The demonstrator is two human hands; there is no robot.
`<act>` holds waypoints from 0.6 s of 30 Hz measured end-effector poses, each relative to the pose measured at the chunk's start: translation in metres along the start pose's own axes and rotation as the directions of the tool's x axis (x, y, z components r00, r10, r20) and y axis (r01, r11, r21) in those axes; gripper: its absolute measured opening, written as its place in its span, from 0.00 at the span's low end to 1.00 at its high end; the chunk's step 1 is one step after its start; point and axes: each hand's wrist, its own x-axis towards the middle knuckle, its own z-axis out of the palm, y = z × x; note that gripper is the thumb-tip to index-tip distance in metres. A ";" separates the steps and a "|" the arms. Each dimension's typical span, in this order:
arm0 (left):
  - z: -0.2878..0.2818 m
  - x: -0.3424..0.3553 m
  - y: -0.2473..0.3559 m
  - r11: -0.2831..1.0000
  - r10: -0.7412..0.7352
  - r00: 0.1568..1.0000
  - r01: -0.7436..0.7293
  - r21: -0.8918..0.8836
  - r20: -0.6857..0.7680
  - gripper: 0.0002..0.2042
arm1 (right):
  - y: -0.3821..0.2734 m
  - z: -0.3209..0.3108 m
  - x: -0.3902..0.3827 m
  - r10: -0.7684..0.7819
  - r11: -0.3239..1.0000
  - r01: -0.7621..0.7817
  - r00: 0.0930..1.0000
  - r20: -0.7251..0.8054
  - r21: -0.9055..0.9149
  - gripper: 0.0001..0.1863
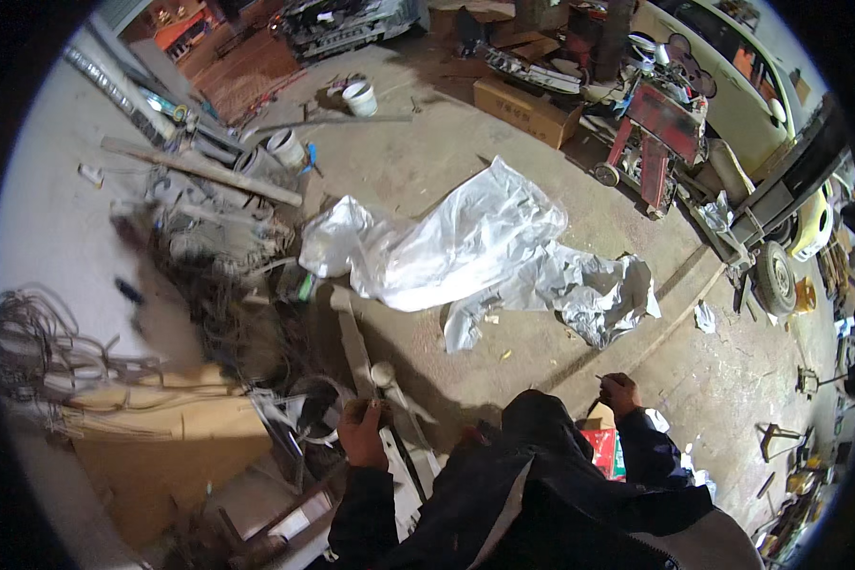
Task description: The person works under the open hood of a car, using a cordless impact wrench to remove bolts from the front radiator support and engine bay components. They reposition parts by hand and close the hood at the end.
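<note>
My left hand (363, 435) is raised in front of me on the left, its fingers closed in a pinch. Whatever sits between them is too small to name. On the right, my right hand (621, 394) is closed as well, with a thin item showing at its fingertips that I cannot make out. A large crumpled sheet of whitish plastic (475, 237) lies on the concrete floor beyond both hands, and neither touches it. Joined to it or under it on the right is a greyer crinkled sheet (598, 299). Below my right hand stands a red and green box (602, 450).
Scrap parts, coiled wires (52, 332) and a long plank (199, 171) crowd the left wall. White buckets (359, 98) stand farther off. Ahead right are a cardboard box (527, 109), a red metal machine (660, 133) and a pale car (731, 76). A tyre (775, 278) rests at right.
</note>
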 end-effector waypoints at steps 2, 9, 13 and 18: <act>0.023 0.040 0.008 0.996 0.016 1.000 -0.016 -0.084 -0.004 0.10 | 0.001 0.002 0.022 0.020 0.999 -0.017 0.998 -0.062 0.041 0.08; 0.125 0.184 -0.002 0.992 0.083 0.995 -0.078 -0.097 0.051 0.09 | -0.024 0.071 0.198 0.168 0.980 -0.161 0.985 -0.050 0.121 0.08; 0.153 0.243 -0.008 0.978 -0.198 0.979 0.200 0.066 -0.043 0.13 | -0.120 0.138 0.301 0.084 0.988 -0.089 0.996 0.044 0.124 0.10; 0.175 0.316 -0.012 0.985 -0.113 0.985 0.128 0.115 -0.130 0.14 | -0.258 0.208 0.415 -0.021 1.000 0.023 0.988 0.155 -0.009 0.09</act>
